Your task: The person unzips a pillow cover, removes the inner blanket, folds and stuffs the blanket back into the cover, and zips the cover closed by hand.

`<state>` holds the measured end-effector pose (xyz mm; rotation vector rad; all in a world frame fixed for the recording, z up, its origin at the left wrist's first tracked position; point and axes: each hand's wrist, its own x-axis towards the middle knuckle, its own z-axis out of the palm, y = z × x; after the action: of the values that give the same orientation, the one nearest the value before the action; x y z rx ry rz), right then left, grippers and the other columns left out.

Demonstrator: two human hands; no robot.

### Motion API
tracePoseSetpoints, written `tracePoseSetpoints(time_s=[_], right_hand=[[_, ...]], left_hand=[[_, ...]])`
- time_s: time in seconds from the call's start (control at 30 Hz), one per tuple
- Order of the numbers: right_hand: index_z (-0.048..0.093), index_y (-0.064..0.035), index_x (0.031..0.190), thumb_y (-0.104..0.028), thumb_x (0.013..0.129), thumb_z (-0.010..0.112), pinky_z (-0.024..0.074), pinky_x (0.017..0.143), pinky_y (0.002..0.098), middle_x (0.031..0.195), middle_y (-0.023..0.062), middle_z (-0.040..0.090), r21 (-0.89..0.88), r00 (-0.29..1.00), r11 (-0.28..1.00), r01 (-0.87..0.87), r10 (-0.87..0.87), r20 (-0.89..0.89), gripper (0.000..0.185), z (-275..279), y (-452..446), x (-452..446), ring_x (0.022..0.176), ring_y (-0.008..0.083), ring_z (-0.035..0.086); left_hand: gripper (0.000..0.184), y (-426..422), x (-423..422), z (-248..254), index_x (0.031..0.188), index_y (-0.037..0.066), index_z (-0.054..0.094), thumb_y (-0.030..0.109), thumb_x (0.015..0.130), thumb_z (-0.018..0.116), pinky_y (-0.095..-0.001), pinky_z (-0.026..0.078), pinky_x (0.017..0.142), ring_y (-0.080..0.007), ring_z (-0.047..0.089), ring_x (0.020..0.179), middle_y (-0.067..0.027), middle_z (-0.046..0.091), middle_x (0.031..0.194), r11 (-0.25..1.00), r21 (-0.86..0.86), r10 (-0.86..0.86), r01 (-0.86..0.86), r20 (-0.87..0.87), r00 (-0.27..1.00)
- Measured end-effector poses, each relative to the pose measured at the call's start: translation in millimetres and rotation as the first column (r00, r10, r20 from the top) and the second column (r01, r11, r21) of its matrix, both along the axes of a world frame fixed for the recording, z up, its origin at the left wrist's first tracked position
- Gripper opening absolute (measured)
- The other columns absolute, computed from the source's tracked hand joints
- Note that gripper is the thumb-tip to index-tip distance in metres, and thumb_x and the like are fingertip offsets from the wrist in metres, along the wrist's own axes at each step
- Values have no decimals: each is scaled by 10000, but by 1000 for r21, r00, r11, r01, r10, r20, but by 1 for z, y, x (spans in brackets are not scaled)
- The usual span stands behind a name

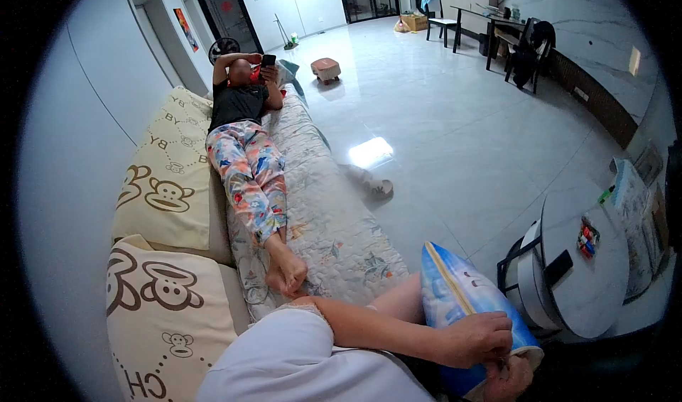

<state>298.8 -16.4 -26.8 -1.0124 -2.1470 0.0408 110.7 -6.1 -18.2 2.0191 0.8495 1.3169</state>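
Observation:
A blue-and-white cushion (458, 281) with a tan zipper strip down one side rests at my lap, tilted. Over its near end, my left hand (477, 338) reaches in from the left, its fingers pinched together at the edge. Just below it, my right hand (509, 379) has its fingers closed on the same pale edge of the cushion. The two hands nearly touch. What exactly lies between the fingertips is hidden.
On the quilted sofa (320, 210) a person (245, 111) lies holding a phone. To my right stands a round table (597, 295) with a dark phone (558, 268) and small colourful packets (588, 238). A footstool (326, 69) and a slipper (381, 189) are on the tiled floor.

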Motion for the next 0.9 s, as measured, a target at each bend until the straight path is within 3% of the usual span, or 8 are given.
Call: tracePoseSetpoints(time_s=[0.13,0.37,0.5,0.63,0.77,0.83,0.9], right_hand=[[639,-30,875,-552,781,708,462,700,491,782,156,597,127,994,987,-93,84,75,535,15,8,0,755,388,576],[635,-18,944,-592,776,684,440,666,498,769,162,583,-113,993,988,-105,109,35,599,26,4,0,735,405,557],[627,-6,971,-563,806,667,413,596,500,733,202,554,-252,989,960,-124,141,50,583,39,3,3,681,426,532],[624,0,958,-508,852,646,410,583,499,727,221,551,-274,992,960,-50,79,96,520,53,-1,-4,669,436,527],[632,14,1003,-444,892,623,418,609,499,755,232,570,-335,997,942,-29,50,54,472,54,-3,-3,694,441,536],[635,19,1017,-424,895,625,430,628,493,774,233,586,-356,998,934,-31,46,35,460,48,-1,0,709,437,549],[640,25,1042,-376,895,634,454,675,468,831,227,621,-347,997,937,-50,30,-64,427,31,0,6,753,424,578]], left_hand=[[224,-1,2,-3,883,53,520,104,741,685,-407,443,707,-319,502,844,-121,491,882,974,189,123,-127,33,992],[282,6,1,-11,916,30,524,135,718,697,-405,438,686,-319,493,820,-120,481,863,971,224,91,-83,-29,995],[379,6,0,-3,922,34,512,256,693,718,-414,431,691,-317,486,845,-125,475,895,962,269,98,-56,-145,985],[462,6,4,1,909,45,496,378,665,703,-408,424,698,-314,480,855,-127,464,927,966,254,108,-55,-199,974],[453,8,11,-6,906,44,491,383,681,691,-403,421,704,-313,476,841,-127,462,920,968,241,111,-64,-189,976],[349,9,10,-8,928,72,519,241,718,741,-371,397,759,-256,453,884,-119,487,952,976,218,51,2,-237,970],[339,11,12,-12,946,72,505,226,739,726,-378,398,762,-259,453,885,-123,485,957,967,256,59,4,-235,970]])
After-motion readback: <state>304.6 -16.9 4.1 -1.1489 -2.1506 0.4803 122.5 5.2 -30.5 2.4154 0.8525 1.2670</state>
